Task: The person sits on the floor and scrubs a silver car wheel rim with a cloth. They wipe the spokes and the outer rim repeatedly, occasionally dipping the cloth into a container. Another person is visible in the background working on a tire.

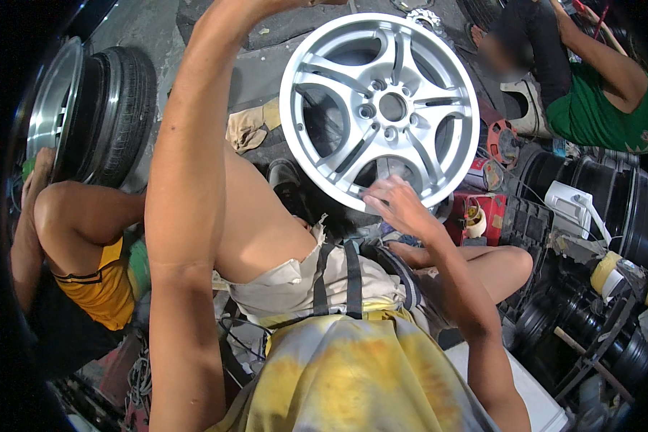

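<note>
A silver alloy wheel rim point(419, 109) without a tyre stands before me, its spoked face and centre hole toward me. At its lower edge is my right hand point(396, 205), fingers bent and smeared by motion. Whether they hold anything is unclear. My left arm stretches up along the left side, and only a sliver of my left hand point(327, 2) shows at the top edge, its fingers cut off from view. A crumpled tan cloth point(245, 129) lies to the left of the rim.
Someone in yellow shorts point(97, 288) sits at left by a tyred wheel point(119, 119). Another person in a green shirt point(608, 111) sits at upper right. Black steel rims point(637, 209), a red box point(491, 210), a white container point(569, 205) and yellow tape rolls point(606, 275) crowd the right.
</note>
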Demonstrator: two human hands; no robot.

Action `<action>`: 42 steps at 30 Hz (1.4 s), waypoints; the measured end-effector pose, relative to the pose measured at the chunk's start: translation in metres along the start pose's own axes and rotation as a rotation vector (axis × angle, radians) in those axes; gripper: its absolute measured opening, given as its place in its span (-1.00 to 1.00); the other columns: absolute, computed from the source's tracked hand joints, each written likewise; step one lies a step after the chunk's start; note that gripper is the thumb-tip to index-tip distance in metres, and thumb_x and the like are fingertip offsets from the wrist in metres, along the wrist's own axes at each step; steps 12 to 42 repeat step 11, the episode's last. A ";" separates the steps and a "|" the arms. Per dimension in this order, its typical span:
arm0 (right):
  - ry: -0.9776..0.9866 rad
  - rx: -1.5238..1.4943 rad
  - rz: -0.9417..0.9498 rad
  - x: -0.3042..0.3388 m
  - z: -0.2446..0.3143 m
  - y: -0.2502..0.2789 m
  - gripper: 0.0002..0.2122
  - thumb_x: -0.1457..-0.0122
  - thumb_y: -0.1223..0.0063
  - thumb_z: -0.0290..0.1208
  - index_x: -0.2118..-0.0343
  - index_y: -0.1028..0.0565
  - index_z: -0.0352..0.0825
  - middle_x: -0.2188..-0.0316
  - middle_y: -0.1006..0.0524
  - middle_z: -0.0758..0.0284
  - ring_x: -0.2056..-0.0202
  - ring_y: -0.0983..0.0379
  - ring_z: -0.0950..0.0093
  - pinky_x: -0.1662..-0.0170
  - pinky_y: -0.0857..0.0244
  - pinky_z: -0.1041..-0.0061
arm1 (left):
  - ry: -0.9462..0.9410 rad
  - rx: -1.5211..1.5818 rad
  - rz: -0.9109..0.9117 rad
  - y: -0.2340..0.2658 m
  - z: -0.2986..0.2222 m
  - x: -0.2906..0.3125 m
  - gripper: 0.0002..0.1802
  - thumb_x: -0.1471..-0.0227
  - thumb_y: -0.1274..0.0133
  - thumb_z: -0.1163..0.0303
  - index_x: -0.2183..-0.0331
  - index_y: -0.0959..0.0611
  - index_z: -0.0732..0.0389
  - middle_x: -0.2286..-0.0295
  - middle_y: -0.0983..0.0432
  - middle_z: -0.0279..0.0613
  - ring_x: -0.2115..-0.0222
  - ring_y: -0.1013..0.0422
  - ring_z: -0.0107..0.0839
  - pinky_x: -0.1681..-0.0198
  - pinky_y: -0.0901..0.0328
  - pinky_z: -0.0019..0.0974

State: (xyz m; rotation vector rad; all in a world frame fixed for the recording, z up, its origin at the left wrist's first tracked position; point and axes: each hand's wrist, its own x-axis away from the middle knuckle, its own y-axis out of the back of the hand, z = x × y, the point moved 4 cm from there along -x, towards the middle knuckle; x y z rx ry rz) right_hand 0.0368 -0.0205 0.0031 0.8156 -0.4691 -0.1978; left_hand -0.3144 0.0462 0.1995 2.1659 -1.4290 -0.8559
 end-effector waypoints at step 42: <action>-0.117 -0.122 -0.130 0.005 0.031 -0.027 -0.66 -0.31 -0.07 -0.18 0.01 -0.61 -0.29 0.07 -0.55 0.13 -0.11 -0.36 0.21 -0.17 -0.14 0.04 | -0.056 -0.031 0.002 -0.001 0.003 0.001 -0.67 0.10 0.09 0.48 0.32 -0.68 0.40 0.45 -0.59 0.29 0.42 -0.56 0.02 0.27 -0.40 -0.08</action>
